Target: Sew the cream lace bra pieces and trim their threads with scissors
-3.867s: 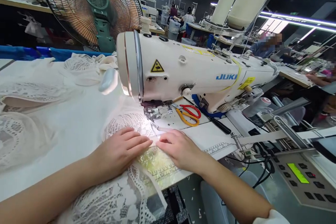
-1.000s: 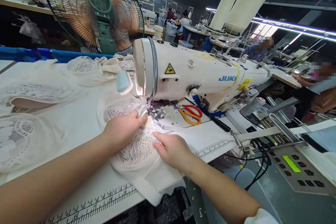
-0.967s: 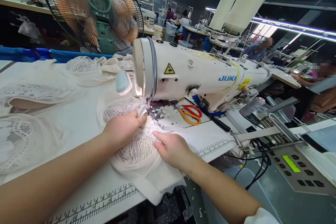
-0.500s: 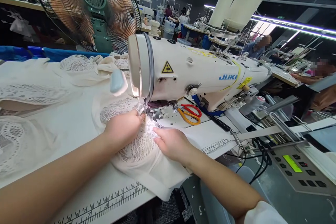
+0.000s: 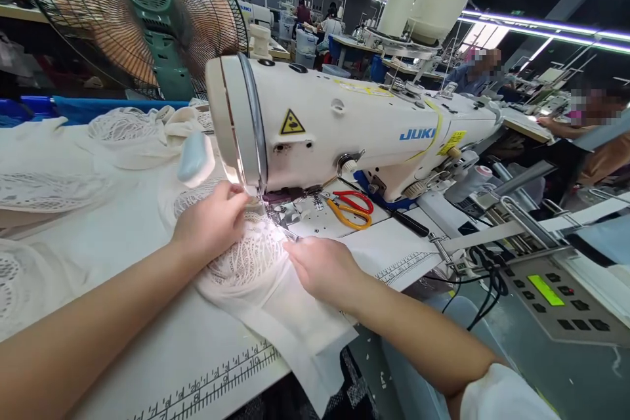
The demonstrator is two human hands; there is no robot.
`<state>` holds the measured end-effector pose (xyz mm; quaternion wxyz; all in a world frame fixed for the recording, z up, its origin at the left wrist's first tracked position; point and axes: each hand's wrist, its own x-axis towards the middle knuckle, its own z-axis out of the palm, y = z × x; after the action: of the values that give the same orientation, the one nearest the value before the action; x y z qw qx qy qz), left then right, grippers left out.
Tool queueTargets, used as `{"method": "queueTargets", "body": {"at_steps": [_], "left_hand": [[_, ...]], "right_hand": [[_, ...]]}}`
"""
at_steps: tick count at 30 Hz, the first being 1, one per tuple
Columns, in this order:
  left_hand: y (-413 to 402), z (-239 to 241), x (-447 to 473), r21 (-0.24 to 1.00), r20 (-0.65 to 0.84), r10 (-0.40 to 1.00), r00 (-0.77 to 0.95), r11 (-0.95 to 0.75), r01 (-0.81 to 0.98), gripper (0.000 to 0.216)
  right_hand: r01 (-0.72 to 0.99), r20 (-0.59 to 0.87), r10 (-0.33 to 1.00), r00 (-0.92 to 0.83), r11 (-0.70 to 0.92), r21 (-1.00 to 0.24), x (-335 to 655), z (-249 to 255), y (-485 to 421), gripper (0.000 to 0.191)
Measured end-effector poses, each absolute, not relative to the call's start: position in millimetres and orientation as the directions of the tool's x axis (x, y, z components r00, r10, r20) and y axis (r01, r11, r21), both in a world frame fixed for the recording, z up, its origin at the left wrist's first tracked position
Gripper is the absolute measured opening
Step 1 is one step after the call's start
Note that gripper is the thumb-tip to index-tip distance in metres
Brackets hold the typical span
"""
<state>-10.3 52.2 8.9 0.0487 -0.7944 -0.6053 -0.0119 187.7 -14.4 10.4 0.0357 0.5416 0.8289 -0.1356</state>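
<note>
A cream lace fabric piece (image 5: pixel 256 275) lies on the sewing table (image 5: pixel 147 354) under the needle area (image 5: pixel 275 210) of a white JUKI sewing machine (image 5: pixel 344 138). My left hand (image 5: pixel 209 223) rests on the lace just left of the needle, fingers curled and pinching the fabric edge. On the right of the seam line my right hand (image 5: pixel 322 266) presses the same piece down, fingers together. The lower edge of the fabric hangs over the table's front.
Red and orange scissors (image 5: pixel 349 207) lie on the machine bed. More lace pieces (image 5: pixel 123 138) are heaped at the left, a green fan (image 5: pixel 142 13) behind them. A control panel (image 5: pixel 551 295) sits at the right. Other people work at far tables.
Since 3.9 s ago the lace has moved from the table front up under the needle. In the last second both hands have stayed on it, pushing it a little further back.
</note>
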Motion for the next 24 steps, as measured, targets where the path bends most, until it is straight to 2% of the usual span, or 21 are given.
{"method": "queueTargets", "body": {"at_steps": [2, 4, 6, 8, 10, 12, 16, 24], "left_hand": [[44, 9, -16, -0.037, 0.194, 0.926, 0.325, -0.324, 0.945, 0.046], [31, 6, -23, -0.017, 0.282, 0.844, 0.456, -0.471, 0.882, 0.049], [17, 1, -29, -0.007, 0.271, 0.788, 0.553, -0.573, 0.819, 0.053], [6, -7, -34, -0.013, 0.134, 0.839, 0.527, -0.53, 0.848, 0.063], [1, -14, -39, -0.035, -0.021, 0.912, 0.409, -0.41, 0.911, 0.077], [4, -19, -43, -0.037, -0.107, 0.947, 0.304, -0.309, 0.95, 0.082], [24, -22, -53, 0.032, -0.114, 0.954, 0.277, -0.275, 0.961, 0.086], [59, -24, -70, 0.148, -0.136, 0.939, 0.315, -0.295, 0.944, 0.092]], "right_hand": [[0.887, -0.211, 0.863, -0.46, 0.431, -0.168, 196, 11, -20, 0.036], [0.863, -0.22, 0.835, -0.503, 0.474, -0.173, 203, 10, -24, 0.039], [0.848, -0.217, 0.821, -0.528, 0.495, -0.189, 207, 10, -24, 0.039], [0.839, -0.219, 0.812, -0.541, 0.504, -0.204, 208, 10, -21, 0.039], [0.837, -0.233, 0.805, -0.545, 0.506, -0.21, 207, 12, -17, 0.04], [0.836, -0.243, 0.801, -0.547, 0.505, -0.216, 204, 13, -12, 0.04], [0.857, -0.307, 0.8, -0.515, 0.47, -0.212, 196, 17, -3, 0.043], [0.895, -0.437, 0.781, -0.446, 0.398, -0.202, 182, 21, 10, 0.063]]}}
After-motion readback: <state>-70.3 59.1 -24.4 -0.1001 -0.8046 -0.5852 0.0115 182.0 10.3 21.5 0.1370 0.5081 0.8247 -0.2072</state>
